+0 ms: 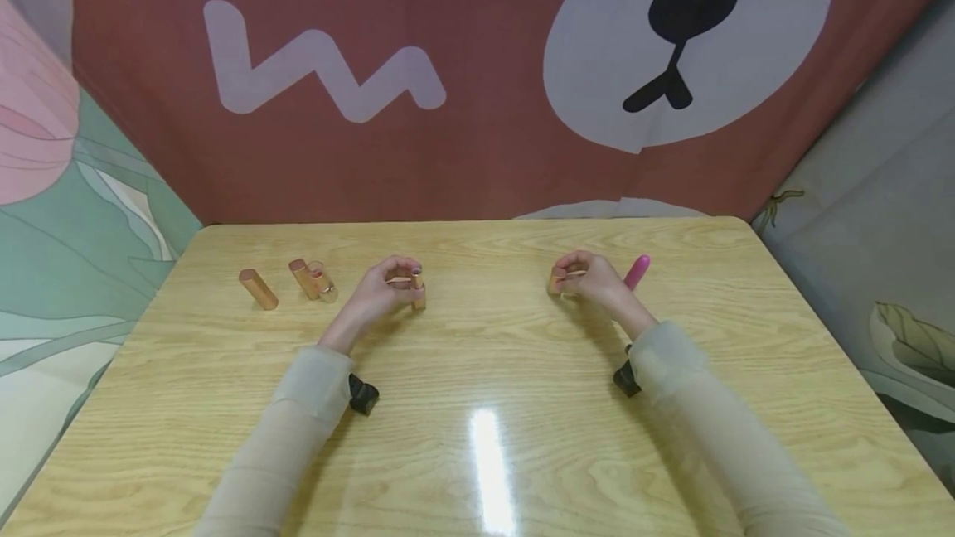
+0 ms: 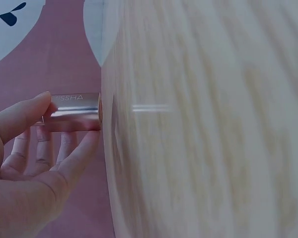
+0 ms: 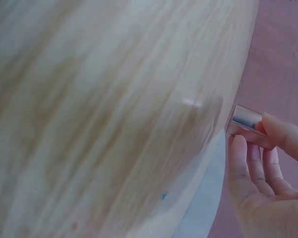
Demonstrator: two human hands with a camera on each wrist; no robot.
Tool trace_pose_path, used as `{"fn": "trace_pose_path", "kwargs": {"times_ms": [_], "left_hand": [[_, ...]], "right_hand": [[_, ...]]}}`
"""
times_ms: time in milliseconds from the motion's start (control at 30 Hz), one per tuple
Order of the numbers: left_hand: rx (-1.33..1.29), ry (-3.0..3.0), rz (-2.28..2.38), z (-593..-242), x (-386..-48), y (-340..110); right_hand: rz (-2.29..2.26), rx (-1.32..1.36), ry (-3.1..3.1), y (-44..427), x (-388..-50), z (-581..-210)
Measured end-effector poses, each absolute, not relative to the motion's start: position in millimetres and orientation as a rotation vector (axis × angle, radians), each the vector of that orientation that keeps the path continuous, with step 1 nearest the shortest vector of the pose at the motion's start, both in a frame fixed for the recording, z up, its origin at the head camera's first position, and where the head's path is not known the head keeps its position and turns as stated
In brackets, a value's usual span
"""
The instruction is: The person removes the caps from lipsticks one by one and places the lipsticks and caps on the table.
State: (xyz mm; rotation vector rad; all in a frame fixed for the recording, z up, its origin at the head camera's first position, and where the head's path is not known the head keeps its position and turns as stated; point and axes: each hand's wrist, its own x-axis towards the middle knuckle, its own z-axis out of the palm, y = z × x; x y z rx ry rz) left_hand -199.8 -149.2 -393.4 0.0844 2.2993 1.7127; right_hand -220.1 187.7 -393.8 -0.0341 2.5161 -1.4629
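We saw a rose-gold tube [image 2: 74, 113], a magenta stick [image 1: 637, 271], a yellowish wood-grained worktop [image 1: 485, 338] and white-zigzagged red-brown cloth [image 1: 492, 123].

Lots of room on the table [image 1: 485, 338] btwn the shiny tube [image 1: 420, 298] in the L hand [image 1: 380, 292] and the short tube [image 1: 555, 282] in the R hand [image 1: 593, 280]. L side is tighter: clear tube [image 1: 324, 284] and gold tube [image 1: 302, 278] are close tog., then a small gap, then the outer gold tube [image 1: 258, 289]. Pink tube [image 1: 637, 271] blocks just beside R hand; past it, lots of room. Red cloth [image 1: 485, 156] blocks the back.
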Motion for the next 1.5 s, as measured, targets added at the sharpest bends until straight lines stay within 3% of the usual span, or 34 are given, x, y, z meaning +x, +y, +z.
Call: {"fn": "trace_pose_path", "kwargs": {"times_ms": [1500], "left_hand": [[0.086,2.252,1.731,-400.7,-204.6,-149.6]], "right_hand": [[-1.375,-0.039,2.503,188.3,-218.9,-396.1]]}}
